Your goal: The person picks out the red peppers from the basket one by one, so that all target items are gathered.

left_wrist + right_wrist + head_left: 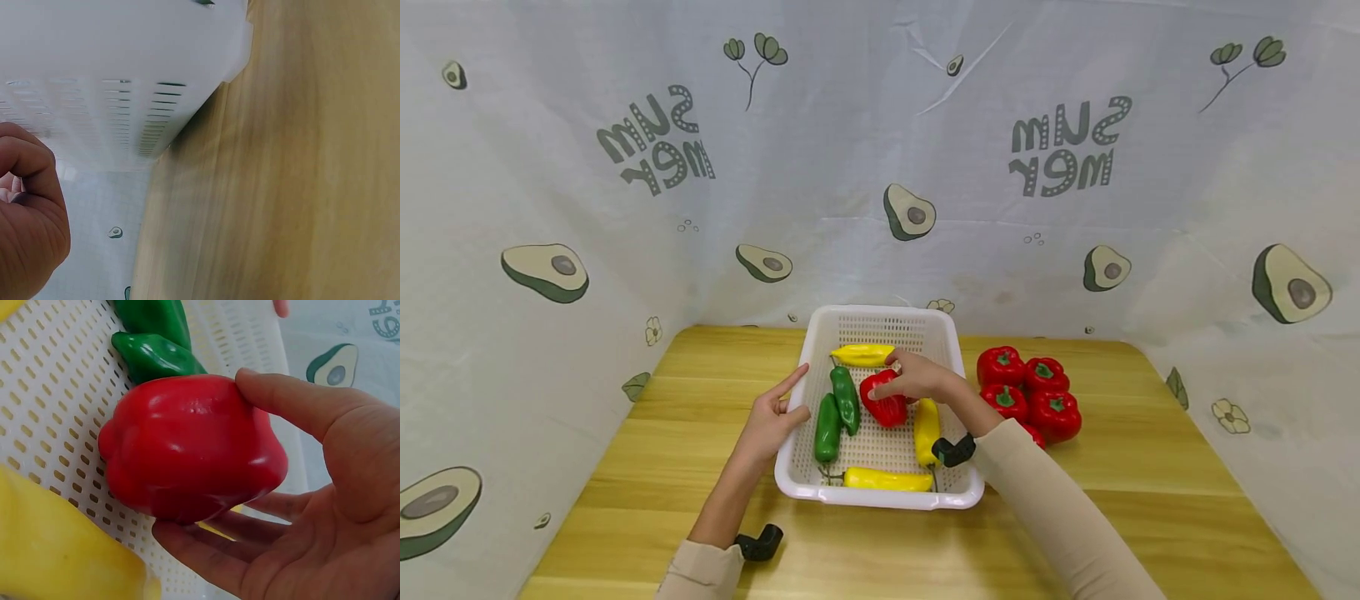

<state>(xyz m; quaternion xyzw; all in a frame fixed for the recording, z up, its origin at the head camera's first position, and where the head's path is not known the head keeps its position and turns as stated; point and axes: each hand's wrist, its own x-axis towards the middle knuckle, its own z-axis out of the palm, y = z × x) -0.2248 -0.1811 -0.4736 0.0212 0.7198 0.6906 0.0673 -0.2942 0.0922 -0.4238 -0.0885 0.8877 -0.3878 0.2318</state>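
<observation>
A red bell pepper [887, 409] is between the thumb and fingers of my right hand [922, 377], over the middle of a white perforated plastic basket [880, 497]. In the right wrist view, the thumb presses one side of the pepper [187, 444] and the fingers support the opposite side. My left hand [769, 423] holds the basket's left rim, its index finger stretched along the rim and its thumb over it. Inside the basket lie a green pepper [827, 429], another green pepper [846, 398] and yellow peppers at the back [863, 356], right [927, 429] and front [887, 479].
Several red bell peppers [1055, 415] stand grouped on the wooden table [700, 400], just right of the basket. A pale sheet [835, 167] printed with avocados hangs behind the table and along both sides.
</observation>
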